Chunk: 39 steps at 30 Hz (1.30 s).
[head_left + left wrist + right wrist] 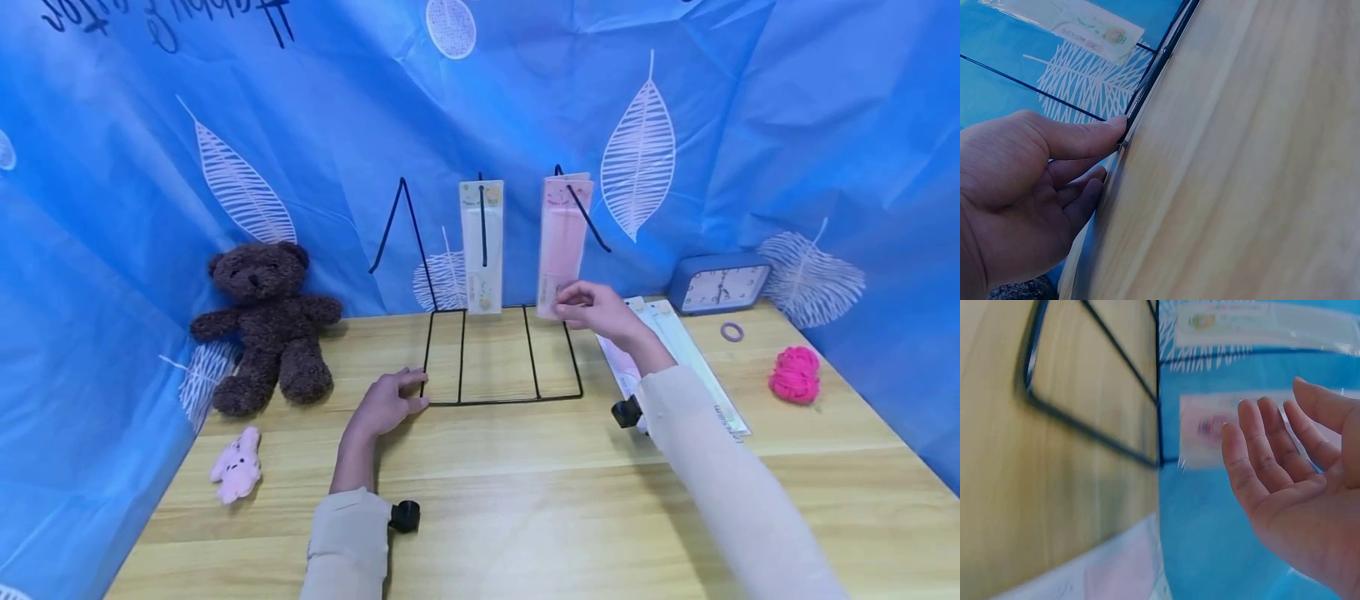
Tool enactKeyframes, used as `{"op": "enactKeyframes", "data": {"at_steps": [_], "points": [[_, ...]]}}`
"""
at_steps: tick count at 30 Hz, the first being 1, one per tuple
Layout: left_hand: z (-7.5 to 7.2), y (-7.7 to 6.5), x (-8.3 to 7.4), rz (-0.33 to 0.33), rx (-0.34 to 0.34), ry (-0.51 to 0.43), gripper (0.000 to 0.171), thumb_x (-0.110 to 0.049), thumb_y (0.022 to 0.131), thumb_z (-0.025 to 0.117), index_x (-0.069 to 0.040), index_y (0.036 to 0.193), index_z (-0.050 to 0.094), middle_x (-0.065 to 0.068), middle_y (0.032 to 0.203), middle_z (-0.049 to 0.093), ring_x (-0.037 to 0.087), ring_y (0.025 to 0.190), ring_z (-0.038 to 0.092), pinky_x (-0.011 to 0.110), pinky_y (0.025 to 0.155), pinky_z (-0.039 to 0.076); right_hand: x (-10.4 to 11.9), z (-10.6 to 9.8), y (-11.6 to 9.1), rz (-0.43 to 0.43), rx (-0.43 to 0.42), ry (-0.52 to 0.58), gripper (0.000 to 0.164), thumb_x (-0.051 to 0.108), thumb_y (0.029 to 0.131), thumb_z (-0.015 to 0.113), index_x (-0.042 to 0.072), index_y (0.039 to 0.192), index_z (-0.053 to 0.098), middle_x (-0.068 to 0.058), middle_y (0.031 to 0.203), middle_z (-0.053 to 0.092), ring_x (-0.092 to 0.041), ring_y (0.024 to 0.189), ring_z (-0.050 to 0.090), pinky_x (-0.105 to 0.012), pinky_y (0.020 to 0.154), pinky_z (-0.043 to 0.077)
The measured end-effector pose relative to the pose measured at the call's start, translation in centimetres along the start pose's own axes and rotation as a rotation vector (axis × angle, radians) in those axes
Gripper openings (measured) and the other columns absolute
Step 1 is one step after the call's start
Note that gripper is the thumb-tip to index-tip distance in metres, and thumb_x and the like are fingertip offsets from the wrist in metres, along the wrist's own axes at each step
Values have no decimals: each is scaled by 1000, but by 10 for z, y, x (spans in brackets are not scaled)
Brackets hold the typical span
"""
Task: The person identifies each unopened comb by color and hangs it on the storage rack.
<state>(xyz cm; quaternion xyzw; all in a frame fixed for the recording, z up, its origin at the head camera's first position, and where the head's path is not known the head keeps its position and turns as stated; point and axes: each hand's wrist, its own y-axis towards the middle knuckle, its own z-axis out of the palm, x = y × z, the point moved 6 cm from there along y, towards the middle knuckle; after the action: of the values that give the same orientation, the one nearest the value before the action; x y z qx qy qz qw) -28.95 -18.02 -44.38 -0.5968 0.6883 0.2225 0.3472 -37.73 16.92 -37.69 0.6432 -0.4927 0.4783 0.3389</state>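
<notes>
A black wire display rack [517, 402] stands on the table, with upright hooks at its back. My left hand [386, 404] grips its front left corner; the left wrist view shows the thumb [1094, 134] on the wire and the fingers bent beneath. A pale packaged comb [482, 250] hangs on the middle hook. On the right hook hangs a pink packaged comb [562, 242], with another packet edge visible behind it. My right hand [596, 310] is at the pink packet's lower end. Its fingers [1266, 459] are spread and loosely bent, holding nothing, in the right wrist view.
More flat packets [693, 362] lie right of the rack, partly under my right forearm. Behind them are a blue clock [720, 283], a purple ring [732, 332] and pink yarn [795, 375]. A brown teddy bear [266, 325] and small pink toy [237, 467] are leftward.
</notes>
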Motion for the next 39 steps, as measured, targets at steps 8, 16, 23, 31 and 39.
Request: {"op": "enactKeyframes", "data": {"at_steps": [8, 16, 23, 31, 39], "points": [[-1, 1, -1, 7, -12, -4, 47, -8, 97, 68, -2, 142, 58, 14, 157, 42, 37, 151, 24, 56, 121, 19, -24, -39, -16, 80, -72, -80, 38, 15, 102, 63, -6, 131, 52, -24, 132, 55, -44, 124, 54, -52, 101, 51], [0, 2, 0, -7, -3, -13, 48, -9, 97, 69, -2, 143, 57, 15, 159, 40, 38, 151, 23, 57, 120, 19, -50, -68, -28, 131, -125, -198, 44, 21, 101, 65, -4, 135, 52, -24, 138, 54, -38, 124, 53, -43, 98, 53], [2, 1, 2, -4, 19, -21, 49, -9, 97, 69, -2, 144, 56, 13, 159, 39, 37, 151, 22, 57, 120, 19, -80, -79, -36, 235, -144, -184, 54, 27, 101, 65, -3, 142, 48, -24, 140, 50, -36, 123, 52, -45, 101, 52], [-1, 1, 2, -3, 6, -8, 49, -10, 97, 69, -3, 144, 57, 15, 159, 39, 38, 151, 23, 57, 120, 20, -81, -78, -33, 258, -117, -337, 65, 28, 93, 74, -7, 141, 48, -27, 136, 52, -39, 121, 51, -51, 104, 45], [0, 1, 3, 3, 5, -5, 48, -9, 97, 68, -2, 143, 57, 16, 159, 39, 39, 150, 23, 58, 120, 19, -74, -62, -26, 217, -24, -517, 72, 28, 88, 78, -11, 140, 46, -32, 137, 52, -46, 125, 50, -58, 108, 39]]}}
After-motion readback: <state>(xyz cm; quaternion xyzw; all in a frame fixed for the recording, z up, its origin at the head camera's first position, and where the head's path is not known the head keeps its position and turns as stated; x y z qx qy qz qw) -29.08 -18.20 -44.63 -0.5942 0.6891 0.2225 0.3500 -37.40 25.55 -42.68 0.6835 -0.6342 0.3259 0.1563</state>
